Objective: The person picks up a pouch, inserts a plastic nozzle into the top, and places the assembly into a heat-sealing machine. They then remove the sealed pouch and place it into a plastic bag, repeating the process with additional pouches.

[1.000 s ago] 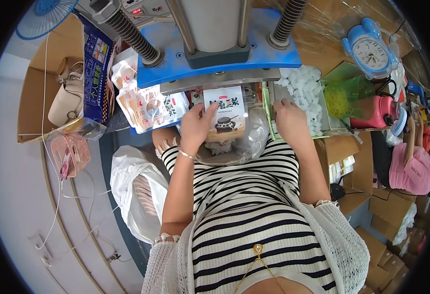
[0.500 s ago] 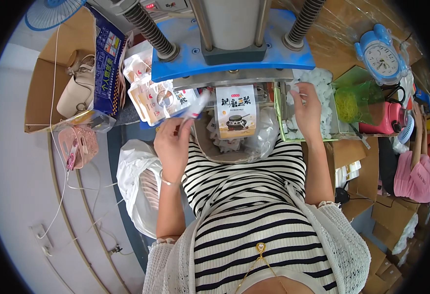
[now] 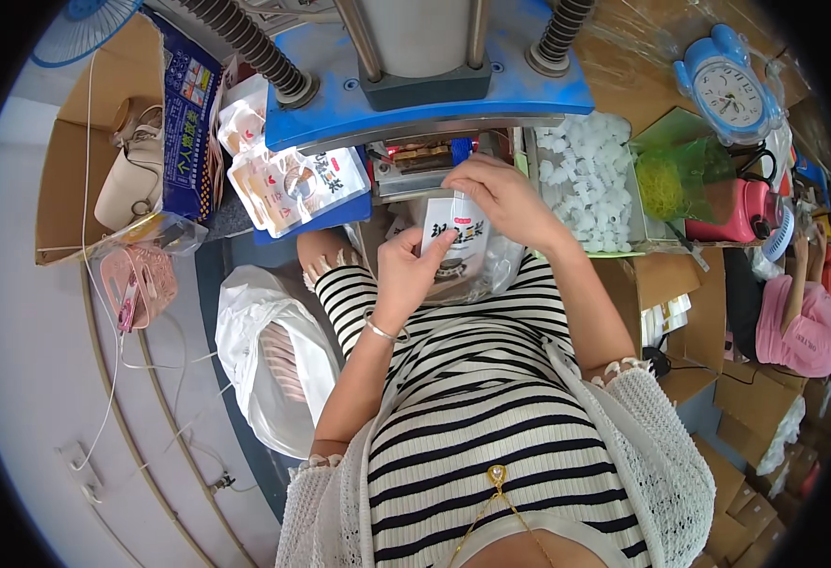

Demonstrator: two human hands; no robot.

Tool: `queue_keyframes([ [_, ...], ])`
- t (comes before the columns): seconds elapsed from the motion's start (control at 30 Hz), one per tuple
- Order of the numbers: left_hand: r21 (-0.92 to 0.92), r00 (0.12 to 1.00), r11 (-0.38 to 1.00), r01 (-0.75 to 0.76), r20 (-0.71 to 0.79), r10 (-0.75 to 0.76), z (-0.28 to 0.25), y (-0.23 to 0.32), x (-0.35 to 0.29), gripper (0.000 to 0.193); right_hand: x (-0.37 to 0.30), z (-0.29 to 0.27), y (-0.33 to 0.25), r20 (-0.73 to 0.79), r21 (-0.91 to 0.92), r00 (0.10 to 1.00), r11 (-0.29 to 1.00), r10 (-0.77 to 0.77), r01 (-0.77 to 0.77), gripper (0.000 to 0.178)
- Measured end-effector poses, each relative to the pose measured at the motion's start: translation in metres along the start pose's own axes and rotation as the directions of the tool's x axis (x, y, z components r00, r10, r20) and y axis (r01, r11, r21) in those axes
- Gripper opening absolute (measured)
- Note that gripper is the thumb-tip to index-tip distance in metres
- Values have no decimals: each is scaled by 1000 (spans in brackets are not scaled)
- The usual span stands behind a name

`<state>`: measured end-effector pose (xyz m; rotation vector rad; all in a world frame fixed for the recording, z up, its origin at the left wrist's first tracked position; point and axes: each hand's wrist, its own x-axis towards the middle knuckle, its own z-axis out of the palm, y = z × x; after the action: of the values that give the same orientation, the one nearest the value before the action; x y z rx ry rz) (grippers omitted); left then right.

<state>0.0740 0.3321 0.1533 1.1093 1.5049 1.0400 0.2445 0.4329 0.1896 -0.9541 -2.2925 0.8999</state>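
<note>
A white printed drink pouch (image 3: 460,232) is held upright over my lap, in front of the press. My left hand (image 3: 408,273) pinches its left side, thumb lying across the front. At the pouch's top edge, my right hand (image 3: 508,201) is closed with fingers bent over it; whether a small white piece is between those fingers is hidden. Behind the pouch, a bin on my lap shows little of itself, with clear plastic (image 3: 505,265) in it. More flat pouches (image 3: 307,185) lie stacked on a blue tray at the left. Small white plastic pieces (image 3: 584,175) fill a box at the right.
A blue-plated press (image 3: 425,99) with spring posts stands just ahead. To the left are a cardboard box (image 3: 70,156) with a bag, a pink basket (image 3: 141,284) and a white plastic sack (image 3: 264,360). A blue clock (image 3: 730,95) and another person (image 3: 794,317) are at right.
My right hand has come from the box of white pieces to the pouch's top. My left hand has moved rightward with a pouch. The pouch hanging at the press no longer shows there.
</note>
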Motion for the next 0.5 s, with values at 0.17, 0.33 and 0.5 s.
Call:
queue_keyframes([
  [0.17,-189,1000,982,21,24,-17,-8,-8,12,23,-8,11,2,-279,272,917,939,285,-209,19],
  [0.33,-250,994,968,7,-104,-34,-25,0,49,27,-20,-24,17,-539,-40,819,965,196,-257,21],
  [0.5,428,989,904,6,-138,58,-41,47,35,25,-31,-26,28,-456,-447,836,733,306,-512,19],
])
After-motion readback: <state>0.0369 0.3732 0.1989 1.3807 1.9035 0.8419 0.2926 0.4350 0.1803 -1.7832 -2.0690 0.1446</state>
